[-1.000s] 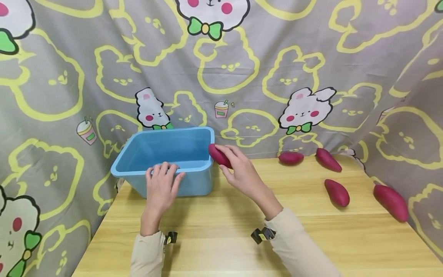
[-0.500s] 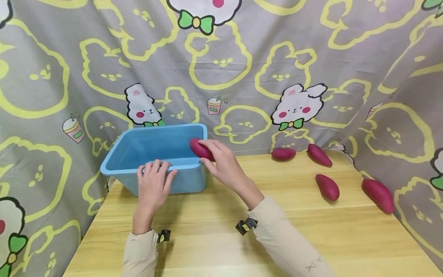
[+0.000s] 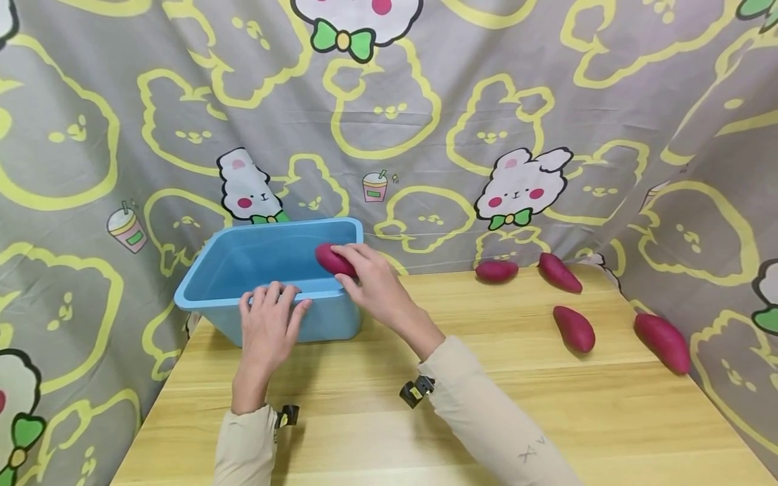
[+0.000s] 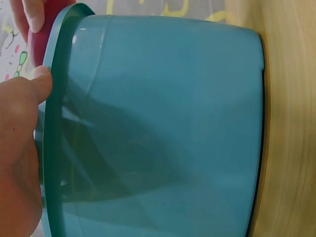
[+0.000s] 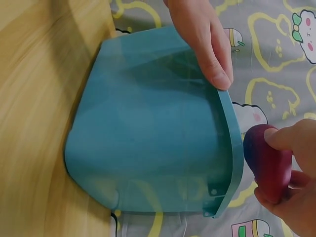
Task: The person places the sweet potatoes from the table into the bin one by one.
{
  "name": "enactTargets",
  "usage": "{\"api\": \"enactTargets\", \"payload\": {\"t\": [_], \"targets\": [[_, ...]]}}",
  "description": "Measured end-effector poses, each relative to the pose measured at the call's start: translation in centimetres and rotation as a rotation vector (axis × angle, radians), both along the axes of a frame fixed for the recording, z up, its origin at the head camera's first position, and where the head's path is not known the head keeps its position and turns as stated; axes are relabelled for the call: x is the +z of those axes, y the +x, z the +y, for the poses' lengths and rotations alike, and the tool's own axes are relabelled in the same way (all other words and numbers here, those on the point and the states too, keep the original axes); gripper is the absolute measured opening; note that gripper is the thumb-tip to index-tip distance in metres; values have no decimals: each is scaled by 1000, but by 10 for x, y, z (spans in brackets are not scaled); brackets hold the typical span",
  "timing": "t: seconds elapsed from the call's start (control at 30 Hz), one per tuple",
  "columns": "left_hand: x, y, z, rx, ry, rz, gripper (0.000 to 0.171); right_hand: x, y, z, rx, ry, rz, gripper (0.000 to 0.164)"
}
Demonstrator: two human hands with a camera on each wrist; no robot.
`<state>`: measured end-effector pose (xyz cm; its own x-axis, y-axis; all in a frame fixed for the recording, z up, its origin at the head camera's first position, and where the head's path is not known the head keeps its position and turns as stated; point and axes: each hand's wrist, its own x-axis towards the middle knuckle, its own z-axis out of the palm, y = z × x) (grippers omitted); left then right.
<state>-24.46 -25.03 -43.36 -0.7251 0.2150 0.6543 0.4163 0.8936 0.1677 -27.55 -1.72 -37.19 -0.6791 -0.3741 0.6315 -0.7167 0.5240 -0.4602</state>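
Note:
A blue plastic bin (image 3: 331, 318) stands at the table's left, its opening facing up. My left hand (image 3: 267, 327) grips the near rim, fingers hooked over it; in the right wrist view its thumb lies along the outside. My right hand (image 3: 379, 287) holds a purple-red sweet potato (image 3: 330, 259) between thumb and fingers, over the right end of the bin's opening. The right wrist view shows this sweet potato (image 5: 269, 163) just above the rim. Most of the bin's floor is hidden behind its near wall.
Several more sweet potatoes lie at the right: one at the back (image 3: 496, 271), one beside it (image 3: 560, 273), another nearer (image 3: 574, 329) and one by the right edge (image 3: 662, 343). A patterned grey curtain (image 3: 419, 162) hangs behind the wooden table (image 3: 486, 405).
My right hand has carried the sweet potato leftward, from outside the bin's right end to over its opening. The left hand keeps its place on the rim. The head view has shifted slightly.

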Motion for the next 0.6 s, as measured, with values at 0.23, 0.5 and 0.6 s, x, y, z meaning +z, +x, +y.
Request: {"api": "enactTargets", "payload": {"t": [0.23, 0.5, 0.6], "targets": [[1, -1, 1, 2, -14, 0, 29, 2, -3, -7, 1, 64, -1, 48], [0, -1, 0, -2, -6, 2, 30, 2, -5, -16, 10, 73, -4, 47], [0, 0, 0, -5, 1, 13, 30, 1, -6, -20, 8, 85, -26, 47]]}}
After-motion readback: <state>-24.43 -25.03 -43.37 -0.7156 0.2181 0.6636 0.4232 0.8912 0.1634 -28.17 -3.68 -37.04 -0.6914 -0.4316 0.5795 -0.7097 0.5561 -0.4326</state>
